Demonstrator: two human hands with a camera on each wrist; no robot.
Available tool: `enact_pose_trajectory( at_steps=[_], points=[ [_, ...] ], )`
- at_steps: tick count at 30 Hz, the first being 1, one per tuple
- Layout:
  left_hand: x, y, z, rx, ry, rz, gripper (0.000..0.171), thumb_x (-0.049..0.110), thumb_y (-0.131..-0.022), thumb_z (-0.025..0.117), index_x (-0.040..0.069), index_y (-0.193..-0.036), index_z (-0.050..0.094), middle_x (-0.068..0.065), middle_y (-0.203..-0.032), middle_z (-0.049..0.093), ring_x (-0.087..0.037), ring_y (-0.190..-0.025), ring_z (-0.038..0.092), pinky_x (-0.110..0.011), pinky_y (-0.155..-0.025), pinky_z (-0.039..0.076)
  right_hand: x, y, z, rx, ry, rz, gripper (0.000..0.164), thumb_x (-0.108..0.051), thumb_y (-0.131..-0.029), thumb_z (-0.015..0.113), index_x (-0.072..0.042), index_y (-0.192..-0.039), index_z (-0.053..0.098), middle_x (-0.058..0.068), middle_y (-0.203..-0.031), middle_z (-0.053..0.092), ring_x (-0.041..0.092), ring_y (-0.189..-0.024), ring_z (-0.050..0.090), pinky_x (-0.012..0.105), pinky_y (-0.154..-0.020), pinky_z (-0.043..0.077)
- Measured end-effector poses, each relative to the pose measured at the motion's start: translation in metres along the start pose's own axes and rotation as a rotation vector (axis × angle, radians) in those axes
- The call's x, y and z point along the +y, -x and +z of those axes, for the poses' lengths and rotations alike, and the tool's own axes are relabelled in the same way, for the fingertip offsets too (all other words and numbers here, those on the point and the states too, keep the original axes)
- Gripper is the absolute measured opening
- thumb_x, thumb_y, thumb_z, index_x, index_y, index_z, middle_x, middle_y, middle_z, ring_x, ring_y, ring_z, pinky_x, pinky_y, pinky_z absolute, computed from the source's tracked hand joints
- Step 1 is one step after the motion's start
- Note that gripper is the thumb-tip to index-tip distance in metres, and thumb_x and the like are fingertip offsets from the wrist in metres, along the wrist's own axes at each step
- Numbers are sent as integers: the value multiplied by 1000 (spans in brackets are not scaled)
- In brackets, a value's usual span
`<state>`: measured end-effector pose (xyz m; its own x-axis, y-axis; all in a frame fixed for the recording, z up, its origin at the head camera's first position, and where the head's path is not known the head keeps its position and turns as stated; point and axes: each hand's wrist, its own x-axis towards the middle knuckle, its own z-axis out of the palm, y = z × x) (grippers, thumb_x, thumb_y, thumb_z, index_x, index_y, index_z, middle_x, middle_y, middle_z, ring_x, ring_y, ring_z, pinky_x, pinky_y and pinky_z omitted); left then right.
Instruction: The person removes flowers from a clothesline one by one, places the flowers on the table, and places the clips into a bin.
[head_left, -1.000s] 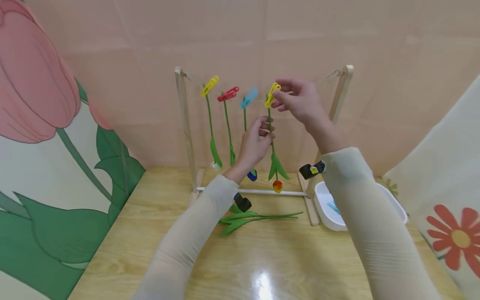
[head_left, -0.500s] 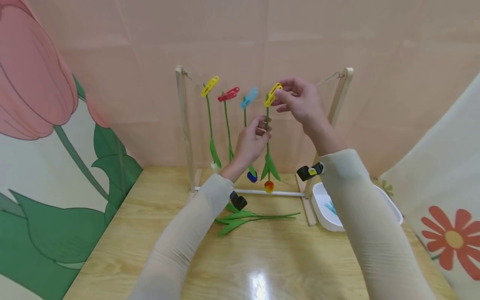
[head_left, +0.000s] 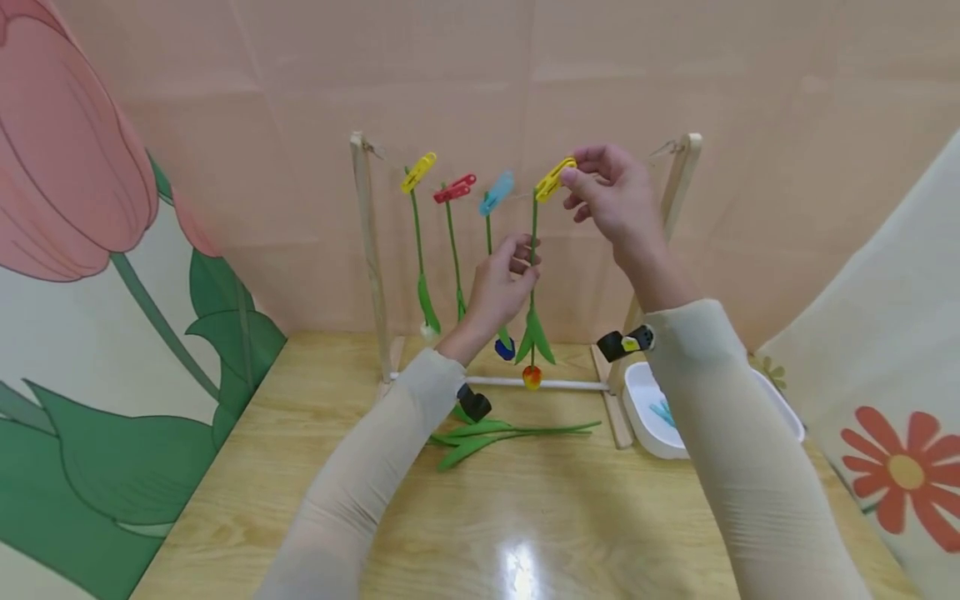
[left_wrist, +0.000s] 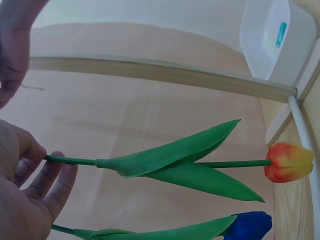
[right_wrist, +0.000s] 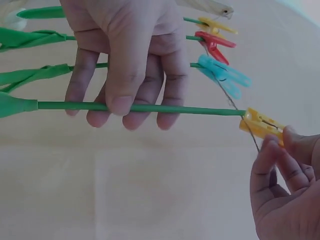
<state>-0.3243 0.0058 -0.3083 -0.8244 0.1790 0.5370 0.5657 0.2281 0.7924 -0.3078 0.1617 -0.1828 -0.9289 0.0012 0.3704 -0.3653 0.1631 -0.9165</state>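
An orange-red artificial tulip (left_wrist: 289, 163) hangs head down from a string, its green stem (right_wrist: 175, 109) held between the thumb and fingers of my left hand (head_left: 498, 283). My right hand (head_left: 618, 196) pinches a yellow clothespin (head_left: 555, 180) at the stem's top end; in the right wrist view the clothespin's jaws sit on the stem tip and the string (right_wrist: 252, 137). To the left, more tulips hang from a light blue clothespin (head_left: 497, 193), a red clothespin (head_left: 454, 189) and another yellow clothespin (head_left: 418, 173). One of them is a blue tulip (left_wrist: 250, 226).
A wooden frame (head_left: 367, 250) carries the string, with a white bar (head_left: 555, 384) low across it. Green tulip stems (head_left: 517, 431) lie on the wooden table (head_left: 450, 533) in front. At the right stands a white tub (head_left: 648, 417) with light blue clothespins (head_left: 663, 412).
My right hand has moved slightly right and up, and the yellow clothespin has tilted more to the right. The orange-red tulip has shifted left and hangs straighter, still held by my left hand.
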Motion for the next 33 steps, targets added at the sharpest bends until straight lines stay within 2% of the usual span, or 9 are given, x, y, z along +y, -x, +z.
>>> enact_pose_trajectory(
  at_steps=[3, 10, 16, 19, 26, 33],
  points=[
    [-1, 1, -1, -5, 1, -4, 32, 0, -96, 63, 6, -127, 59, -14, -110, 68, -18, -91, 66, -24, -77, 57, -1, 1, -2, 10, -68, -20, 18, -14, -95, 71, -11, -112, 65, 2, -98, 67, 15, -72, 60, 20, -59, 52],
    [4, 4, -6, -31, 4, 12, 33, 2, -97, 63, 7, -129, 59, -14, -112, 68, -18, -93, 66, -24, -79, 57, -4, 5, -4, 17, -139, -108, 18, -11, -92, 74, -9, -109, 67, 3, -102, 69, 18, -91, 66, 21, -74, 57],
    [3, 11, -11, -24, -8, 61, 35, -1, -96, 64, 5, -130, 60, -14, -108, 69, -19, -91, 66, -25, -78, 57, -1, 8, -8, -8, -203, -147, 15, -4, -93, 71, -6, -106, 67, 6, -101, 68, 18, -92, 66, 21, -76, 58],
    [3, 16, -15, -22, -19, 60, 37, 0, -96, 65, 5, -132, 60, -13, -108, 68, -17, -90, 66, -24, -77, 58, 2, 10, -10, -16, -192, -168, 14, -3, -93, 70, -6, -106, 67, 6, -100, 68, 19, -91, 66, 21, -75, 58],
    [2, 24, -22, -65, -34, -11, 40, 2, -97, 62, 2, -137, 56, -11, -111, 67, -18, -96, 65, -25, -77, 58, 8, 16, -17, -26, -108, -195, 13, -4, -96, 67, -6, -109, 65, 7, -101, 65, 20, -90, 64, 20, -77, 58],
    [3, 33, -29, -78, -69, -31, 42, 2, -97, 64, 1, -138, 55, -10, -113, 68, -20, -97, 65, -26, -77, 57, 14, 24, -21, -35, -28, -228, 11, 2, -95, 65, -5, -104, 65, 5, -96, 63, 17, -84, 64, 19, -75, 57]
  ],
)
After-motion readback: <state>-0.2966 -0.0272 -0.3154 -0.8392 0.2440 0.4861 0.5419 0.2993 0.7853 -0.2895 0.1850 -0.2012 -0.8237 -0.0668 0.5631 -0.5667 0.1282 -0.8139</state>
